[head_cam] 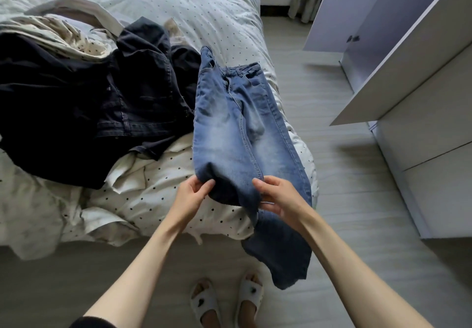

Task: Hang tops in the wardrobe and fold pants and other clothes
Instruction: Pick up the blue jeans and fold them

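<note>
A pair of light blue jeans [237, 128] lies lengthwise along the right edge of the bed, waistband at the far end, legs laid one on the other. My left hand [192, 194] pinches the left side of the legs near the knee. My right hand [277, 197] grips the right side at the same height, thumb on top. The lower legs [283, 251] hang off the bed edge toward the floor.
A heap of dark clothes [102, 103] and cream and white garments [51, 34] covers the left of the dotted bedspread [204, 8]. A white wardrobe [421, 136] with open doors [344, 8] stands at right. Grey floor [332, 174] lies between. My slippered feet [227, 299] are below.
</note>
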